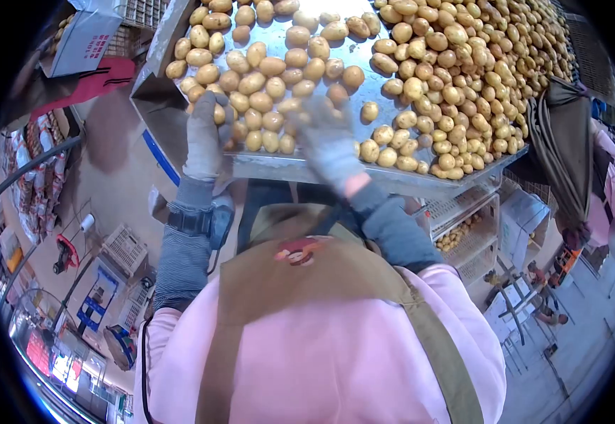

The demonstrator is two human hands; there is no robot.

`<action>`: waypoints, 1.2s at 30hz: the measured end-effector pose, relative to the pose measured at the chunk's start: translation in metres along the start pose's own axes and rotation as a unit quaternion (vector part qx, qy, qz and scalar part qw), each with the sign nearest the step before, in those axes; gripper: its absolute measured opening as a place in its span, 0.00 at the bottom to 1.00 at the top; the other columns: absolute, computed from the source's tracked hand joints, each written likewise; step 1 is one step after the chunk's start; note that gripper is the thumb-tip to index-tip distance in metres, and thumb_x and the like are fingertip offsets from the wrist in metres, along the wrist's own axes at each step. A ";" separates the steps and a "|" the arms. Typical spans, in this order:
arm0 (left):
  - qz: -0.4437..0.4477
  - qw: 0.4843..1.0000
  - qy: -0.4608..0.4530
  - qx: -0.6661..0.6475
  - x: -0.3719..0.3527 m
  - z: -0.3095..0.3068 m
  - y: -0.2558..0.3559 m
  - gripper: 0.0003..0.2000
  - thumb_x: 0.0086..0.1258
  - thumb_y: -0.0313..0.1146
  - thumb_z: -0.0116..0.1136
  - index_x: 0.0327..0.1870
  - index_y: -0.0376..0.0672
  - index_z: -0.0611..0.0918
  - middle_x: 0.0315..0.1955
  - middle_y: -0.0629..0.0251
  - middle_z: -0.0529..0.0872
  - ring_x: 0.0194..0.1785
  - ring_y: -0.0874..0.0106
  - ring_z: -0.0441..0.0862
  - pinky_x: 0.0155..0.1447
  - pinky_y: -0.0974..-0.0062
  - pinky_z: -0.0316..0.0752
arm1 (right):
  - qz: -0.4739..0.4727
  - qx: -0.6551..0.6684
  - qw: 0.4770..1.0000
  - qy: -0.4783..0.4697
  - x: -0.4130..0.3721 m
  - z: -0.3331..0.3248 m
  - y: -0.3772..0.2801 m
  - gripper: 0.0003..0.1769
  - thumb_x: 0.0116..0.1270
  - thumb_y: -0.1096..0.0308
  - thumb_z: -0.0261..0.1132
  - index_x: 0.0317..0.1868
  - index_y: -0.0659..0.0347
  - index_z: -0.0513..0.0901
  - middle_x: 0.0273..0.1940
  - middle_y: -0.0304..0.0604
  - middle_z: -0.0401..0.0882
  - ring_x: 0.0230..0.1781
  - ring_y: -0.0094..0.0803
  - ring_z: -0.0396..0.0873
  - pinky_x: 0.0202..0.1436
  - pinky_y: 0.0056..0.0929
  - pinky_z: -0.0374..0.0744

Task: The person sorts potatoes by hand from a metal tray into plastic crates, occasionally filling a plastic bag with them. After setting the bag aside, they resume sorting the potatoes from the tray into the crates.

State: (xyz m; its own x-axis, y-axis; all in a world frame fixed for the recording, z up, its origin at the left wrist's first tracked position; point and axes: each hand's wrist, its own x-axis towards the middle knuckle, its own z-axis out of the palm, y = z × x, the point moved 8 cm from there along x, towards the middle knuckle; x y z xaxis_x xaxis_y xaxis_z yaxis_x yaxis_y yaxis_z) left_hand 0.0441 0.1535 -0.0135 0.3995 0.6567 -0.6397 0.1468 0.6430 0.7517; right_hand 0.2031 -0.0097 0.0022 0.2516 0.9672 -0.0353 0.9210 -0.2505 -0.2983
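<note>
Many yellow-brown potatoes [272, 67] lie spread on a metal sorting table [265, 167]. My left hand [205, 134], in a grey glove, is at the table's near left edge, beside the potatoes, with its fingers pointing away from me; whether it grips one is not clear. My right hand [327, 141], also gloved, is blurred by motion over the near middle of the table, touching or just above potatoes there. A larger heap of potatoes [463, 78] covers the right side of the table.
Below the table's right side stand white crates [463, 233], some with potatoes. At the far left are a cardboard box [85, 42] and filled sacks [35, 169]. A person in pink [607, 169] is at the right, near dark hanging cloth [565, 148].
</note>
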 end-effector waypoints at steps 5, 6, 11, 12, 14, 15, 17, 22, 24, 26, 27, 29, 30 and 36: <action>0.103 0.989 -0.053 0.097 -0.039 0.070 -0.019 0.14 0.82 0.45 0.49 0.45 0.43 0.79 0.32 0.67 0.80 0.33 0.76 0.77 0.38 0.77 0.74 | 0.160 0.192 0.955 0.158 -0.063 -0.048 0.065 0.24 0.72 0.66 0.61 0.67 0.57 0.77 0.66 0.48 0.74 0.70 0.46 0.69 0.72 0.49 0.65; 0.153 0.970 -0.111 0.153 -0.049 0.102 -0.024 0.14 0.81 0.43 0.49 0.50 0.42 0.80 0.40 0.62 0.82 0.42 0.70 0.80 0.47 0.72 0.75 | 0.174 0.318 0.916 0.171 -0.064 -0.061 0.060 0.23 0.73 0.66 0.61 0.67 0.58 0.77 0.66 0.49 0.74 0.68 0.46 0.71 0.70 0.45 0.68; 0.482 0.635 -0.192 0.573 -0.090 0.196 -0.036 0.22 0.76 0.37 0.53 0.68 0.41 0.77 0.68 0.49 0.77 0.69 0.55 0.76 0.73 0.59 0.69 | 0.377 0.652 0.636 0.168 -0.110 -0.040 0.069 0.19 0.75 0.68 0.61 0.65 0.60 0.78 0.50 0.44 0.77 0.46 0.30 0.78 0.46 0.28 0.77; 0.471 0.616 -0.180 0.605 -0.078 0.180 -0.040 0.21 0.76 0.36 0.54 0.68 0.42 0.78 0.69 0.51 0.76 0.70 0.55 0.76 0.74 0.58 0.68 | 0.474 0.653 0.579 0.118 -0.133 -0.041 0.086 0.19 0.75 0.69 0.62 0.63 0.60 0.79 0.38 0.36 0.78 0.32 0.20 0.77 0.32 0.24 0.76; 0.451 0.576 -0.153 0.665 -0.046 0.118 -0.041 0.21 0.74 0.33 0.56 0.68 0.44 0.78 0.71 0.53 0.74 0.71 0.56 0.74 0.76 0.57 0.65 | 0.507 0.577 0.583 0.265 -0.163 -0.063 0.126 0.20 0.73 0.68 0.63 0.64 0.59 0.78 0.27 0.34 0.74 0.18 0.17 0.67 0.19 0.16 0.65; 0.451 0.603 -0.158 0.639 -0.044 0.097 -0.033 0.20 0.71 0.34 0.57 0.64 0.46 0.81 0.67 0.55 0.78 0.68 0.56 0.76 0.73 0.56 0.68 | 0.518 0.575 0.574 0.268 -0.178 -0.061 0.147 0.25 0.72 0.67 0.63 0.68 0.59 0.74 0.31 0.35 0.75 0.23 0.18 0.70 0.24 0.17 0.69; 0.423 0.653 -0.170 0.605 -0.024 0.069 -0.027 0.16 0.70 0.36 0.57 0.57 0.49 0.84 0.57 0.58 0.84 0.60 0.56 0.80 0.64 0.57 0.74 | 0.519 0.515 0.635 0.249 -0.187 -0.052 0.187 0.35 0.70 0.72 0.60 0.76 0.59 0.64 0.43 0.42 0.77 0.32 0.26 0.77 0.36 0.25 0.78; 0.445 0.671 -0.093 0.586 0.046 0.155 0.045 0.15 0.75 0.34 0.58 0.61 0.51 0.83 0.56 0.58 0.86 0.57 0.58 0.82 0.61 0.61 0.77 | 0.273 0.121 0.929 0.217 -0.046 -0.081 0.168 0.40 0.68 0.73 0.57 0.81 0.58 0.57 0.73 0.61 0.65 0.62 0.54 0.79 0.65 0.42 0.79; 0.489 0.663 -0.095 0.559 0.091 0.201 0.066 0.14 0.78 0.40 0.50 0.54 0.46 0.83 0.46 0.55 0.87 0.50 0.52 0.84 0.56 0.55 0.76 | 0.224 0.177 0.945 0.159 0.003 -0.050 0.157 0.40 0.66 0.73 0.58 0.80 0.56 0.59 0.78 0.61 0.55 0.68 0.56 0.75 0.70 0.45 0.76; 0.517 0.580 -0.120 0.618 0.149 0.240 0.060 0.16 0.78 0.42 0.48 0.56 0.45 0.83 0.49 0.52 0.87 0.52 0.53 0.86 0.59 0.56 0.76 | 0.210 0.106 0.970 0.053 0.025 -0.032 0.117 0.40 0.65 0.74 0.58 0.79 0.52 0.61 0.76 0.61 0.59 0.66 0.59 0.75 0.67 0.46 0.77; 0.459 0.579 -0.139 0.660 0.165 0.248 0.056 0.17 0.78 0.42 0.48 0.56 0.44 0.83 0.51 0.50 0.87 0.55 0.54 0.85 0.60 0.57 0.76 | 0.213 0.088 0.973 -0.003 0.032 -0.025 0.100 0.41 0.64 0.75 0.58 0.79 0.49 0.61 0.76 0.61 0.60 0.65 0.61 0.75 0.66 0.46 0.78; 0.367 0.569 -0.156 0.720 0.174 0.261 0.058 0.16 0.75 0.43 0.52 0.55 0.44 0.83 0.54 0.50 0.86 0.60 0.56 0.83 0.62 0.57 0.77 | 0.197 0.081 0.977 -0.027 0.010 -0.017 0.090 0.35 0.65 0.73 0.60 0.75 0.50 0.68 0.79 0.59 0.56 0.58 0.56 0.81 0.55 0.47 0.84; 0.338 0.479 -0.190 0.787 0.163 0.270 0.062 0.18 0.74 0.40 0.57 0.63 0.52 0.79 0.59 0.55 0.82 0.62 0.54 0.81 0.66 0.60 0.75 | 0.193 0.138 0.971 -0.009 -0.009 -0.026 0.090 0.33 0.65 0.73 0.61 0.72 0.52 0.71 0.77 0.60 0.59 0.57 0.56 0.81 0.56 0.47 0.84; 0.348 0.774 -0.101 0.519 0.113 0.210 0.082 0.18 0.75 0.45 0.57 0.51 0.38 0.83 0.46 0.51 0.87 0.53 0.52 0.83 0.59 0.57 0.76 | 0.313 0.354 0.875 0.102 -0.113 -0.060 0.125 0.25 0.66 0.75 0.60 0.65 0.64 0.77 0.63 0.56 0.79 0.55 0.43 0.85 0.53 0.33 0.84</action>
State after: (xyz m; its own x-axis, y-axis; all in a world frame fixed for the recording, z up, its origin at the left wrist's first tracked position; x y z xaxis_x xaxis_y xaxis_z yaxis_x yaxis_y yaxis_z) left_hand 0.2917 0.1974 0.0094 0.8267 0.5593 -0.0618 0.4383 -0.5712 0.6940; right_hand 0.3073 -0.1528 0.0257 0.7555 0.6040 -0.2539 0.1864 -0.5697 -0.8004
